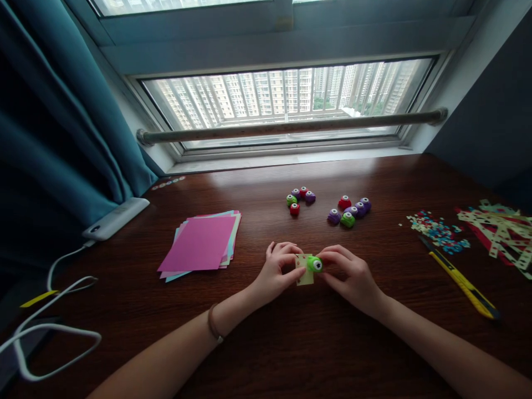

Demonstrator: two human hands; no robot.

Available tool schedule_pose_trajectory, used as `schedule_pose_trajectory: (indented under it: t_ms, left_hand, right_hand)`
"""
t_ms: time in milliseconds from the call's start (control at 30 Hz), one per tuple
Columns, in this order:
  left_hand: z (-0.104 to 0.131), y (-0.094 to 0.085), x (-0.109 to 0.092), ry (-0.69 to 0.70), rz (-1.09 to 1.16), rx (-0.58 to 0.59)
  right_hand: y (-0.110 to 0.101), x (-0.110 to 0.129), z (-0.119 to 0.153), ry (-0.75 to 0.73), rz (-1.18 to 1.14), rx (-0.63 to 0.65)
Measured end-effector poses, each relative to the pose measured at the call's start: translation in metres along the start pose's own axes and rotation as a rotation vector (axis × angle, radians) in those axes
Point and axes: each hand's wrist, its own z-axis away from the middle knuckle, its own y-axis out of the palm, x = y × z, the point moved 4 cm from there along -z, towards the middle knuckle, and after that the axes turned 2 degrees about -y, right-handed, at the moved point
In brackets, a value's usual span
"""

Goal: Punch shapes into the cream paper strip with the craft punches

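Observation:
Near the middle of the dark wooden table, my left hand [279, 270] pinches a small pale yellow paper piece [305, 276] between thumb and fingers. On the paper's right edge is a green craft punch [315, 264] with a star mark on its round white top. My right hand [349, 273] grips that punch from the right with thumb and fingertips. Both hands are close together, with the paper and punch between them. Small holes show in the paper near my left fingertips.
Behind the hands stand red, purple and green punches [348, 220]. Coloured paper sheets [199, 244] lie left. To the right are confetti [440, 231], a yellow cutter [461, 281] and punched paper strips [499, 230]. A white power bank [118, 218] with a cable is far left.

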Motion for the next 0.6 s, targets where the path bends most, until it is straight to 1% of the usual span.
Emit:
schedule_pose_trajectory:
  t_ms: [100, 200, 333, 400, 433, 500, 533, 600]
  left_hand:
    - [-0.001, -0.001, 0.001, -0.018, 0.052, -0.011]
    - [-0.001, -0.001, 0.004, -0.039, 0.084, -0.014]
    - [-0.002, -0.001, 0.009, -0.064, 0.111, -0.029]
    - [-0.002, -0.001, 0.01, -0.075, 0.119, -0.028]
    - [-0.002, -0.001, 0.01, -0.078, 0.126, -0.027]
    - [-0.002, -0.001, 0.01, -0.083, 0.145, -0.028]
    - [-0.002, -0.001, 0.009, -0.084, 0.156, -0.03]
    - [-0.002, -0.001, 0.009, -0.091, 0.171, -0.031]
  right_hand:
    - [-0.004, -0.003, -0.001, 0.049, 0.015, -0.073]
    - [-0.012, -0.012, -0.002, 0.128, -0.011, -0.138]
    - [-0.028, -0.033, -0.006, 0.247, 0.044, -0.222]
    - [-0.036, -0.047, -0.006, 0.348, 0.016, -0.268]
    - [-0.039, -0.054, -0.006, 0.418, -0.069, -0.283]
    - [-0.038, -0.064, -0.005, 0.56, -0.369, -0.289]
    - [-0.036, -0.067, -0.005, 0.613, -0.545, -0.284]
    - [-0.031, -0.065, -0.005, 0.666, -0.841, -0.258]
